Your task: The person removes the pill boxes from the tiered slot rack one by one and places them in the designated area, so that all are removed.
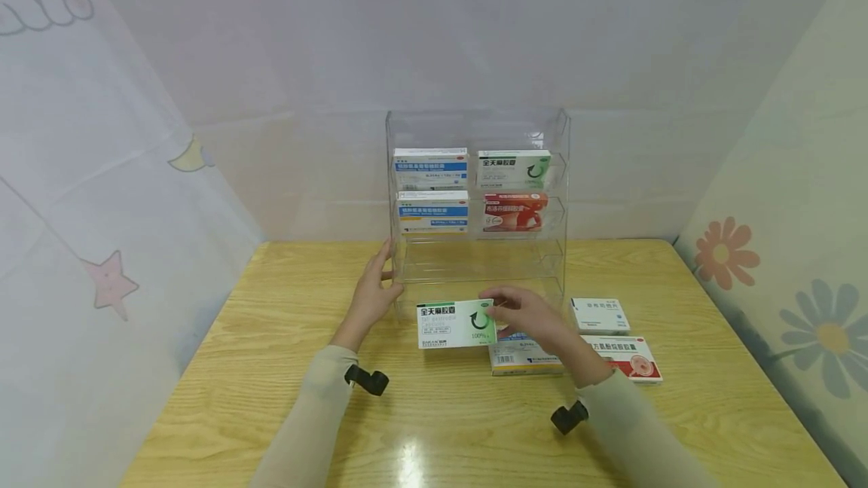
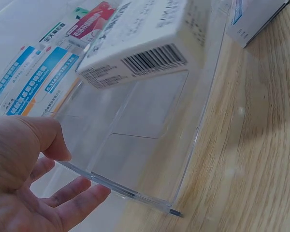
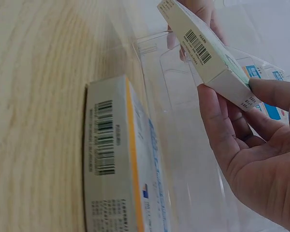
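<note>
My right hand [image 1: 532, 318] pinches a white and green medicine box [image 1: 456, 324] by its right end, in front of the lower part of a clear display rack [image 1: 478, 266]. In the right wrist view the thumb lies on one face of that box [image 3: 217, 63] and the fingers on the other. My left hand [image 1: 369, 292] is at the rack's left side, fingers extended along it. The left wrist view shows the thumb and fingers of this hand [image 2: 43, 169] spread about the rack's side edge. Behind the right hand, a blue and white box [image 1: 525, 360] lies on the table.
On the rack's upper tiers stand two blue and white boxes [image 1: 432, 215], another green and white box [image 1: 513, 170] and a red box [image 1: 514, 213]. To the right, a small white box [image 1: 600, 316] and a white and red box [image 1: 637, 360] lie on the wooden table [image 1: 258, 390].
</note>
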Demonstrator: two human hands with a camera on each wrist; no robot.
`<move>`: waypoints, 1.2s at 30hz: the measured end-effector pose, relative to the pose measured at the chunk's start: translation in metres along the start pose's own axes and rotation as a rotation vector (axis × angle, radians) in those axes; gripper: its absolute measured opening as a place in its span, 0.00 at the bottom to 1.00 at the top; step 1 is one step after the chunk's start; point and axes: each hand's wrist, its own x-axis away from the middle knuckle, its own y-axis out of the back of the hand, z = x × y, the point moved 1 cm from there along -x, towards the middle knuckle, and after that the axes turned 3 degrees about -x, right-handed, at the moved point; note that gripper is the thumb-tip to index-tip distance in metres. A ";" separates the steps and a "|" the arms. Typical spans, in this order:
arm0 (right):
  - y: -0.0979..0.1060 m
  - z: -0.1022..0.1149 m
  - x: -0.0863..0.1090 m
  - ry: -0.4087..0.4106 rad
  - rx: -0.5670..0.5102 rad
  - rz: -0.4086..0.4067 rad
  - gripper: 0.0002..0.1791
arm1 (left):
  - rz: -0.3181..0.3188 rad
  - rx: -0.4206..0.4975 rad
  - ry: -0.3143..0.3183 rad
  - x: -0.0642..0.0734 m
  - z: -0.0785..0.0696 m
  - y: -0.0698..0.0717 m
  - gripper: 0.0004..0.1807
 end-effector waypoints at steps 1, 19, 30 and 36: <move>-0.001 -0.001 0.000 -0.001 0.000 0.002 0.22 | 0.000 0.002 -0.001 0.000 0.000 0.000 0.53; -0.033 -0.021 -0.007 -0.097 -0.045 0.033 0.21 | 0.006 0.003 -0.007 -0.001 0.000 0.000 0.53; -0.039 -0.026 -0.010 -0.120 0.011 0.007 0.22 | 0.002 -0.002 0.002 0.000 -0.001 0.000 0.53; -0.041 -0.023 -0.008 -0.130 0.039 0.010 0.24 | 0.003 0.000 0.007 0.000 0.000 0.000 0.53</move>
